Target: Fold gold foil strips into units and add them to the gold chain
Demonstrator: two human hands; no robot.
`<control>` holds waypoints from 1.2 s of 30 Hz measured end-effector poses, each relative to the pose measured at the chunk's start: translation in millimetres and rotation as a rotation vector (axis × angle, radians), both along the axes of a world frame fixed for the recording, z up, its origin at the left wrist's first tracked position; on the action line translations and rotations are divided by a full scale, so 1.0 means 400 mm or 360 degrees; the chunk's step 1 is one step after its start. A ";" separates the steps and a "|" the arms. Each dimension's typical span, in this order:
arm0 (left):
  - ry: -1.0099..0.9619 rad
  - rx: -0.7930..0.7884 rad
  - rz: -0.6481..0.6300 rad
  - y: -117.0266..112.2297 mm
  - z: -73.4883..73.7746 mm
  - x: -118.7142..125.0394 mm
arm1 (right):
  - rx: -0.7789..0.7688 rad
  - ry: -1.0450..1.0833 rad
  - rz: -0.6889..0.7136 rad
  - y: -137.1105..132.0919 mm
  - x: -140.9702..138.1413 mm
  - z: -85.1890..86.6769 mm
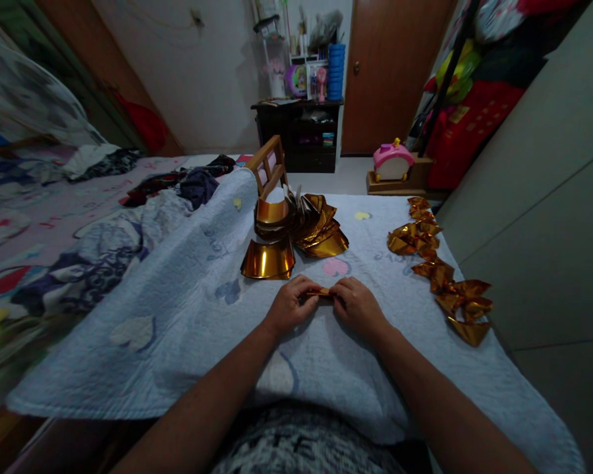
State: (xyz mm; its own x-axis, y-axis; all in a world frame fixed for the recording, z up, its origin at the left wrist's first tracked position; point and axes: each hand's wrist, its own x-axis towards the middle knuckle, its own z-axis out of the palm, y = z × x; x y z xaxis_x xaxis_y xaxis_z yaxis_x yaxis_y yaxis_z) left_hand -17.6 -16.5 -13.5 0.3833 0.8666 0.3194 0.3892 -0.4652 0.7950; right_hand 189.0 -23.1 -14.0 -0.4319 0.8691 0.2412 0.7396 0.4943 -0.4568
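Observation:
A narrow folded piece of gold foil paper [322,291] stretches between my hands, just above the light blue quilt [321,368]. My left hand [291,304] pinches its left end, and my right hand [354,305] grips the right end, thumbs and fingers closed on it. Most of the piece is covered by fingers. Beyond my hands lie stacks of curved gold foil sheets [268,259], with another fanned pile [323,227] beside them. Along the right edge of the quilt, several folded gold foil shapes [467,306] lie in a loose row.
To the left, a bed with a pink sheet [39,217] holds rumpled clothes [197,186]. A wooden rail [271,161] stands behind the foil stacks. A pale cabinet [538,230] rises close on the right. Farther back are a dark shelf [296,135] and a pink toy [393,161].

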 end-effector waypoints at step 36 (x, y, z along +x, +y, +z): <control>-0.0985 -0.1371 -0.0487 0.013 -0.002 -0.021 | -0.1757 0.1600 0.0104 -0.002 0.023 0.018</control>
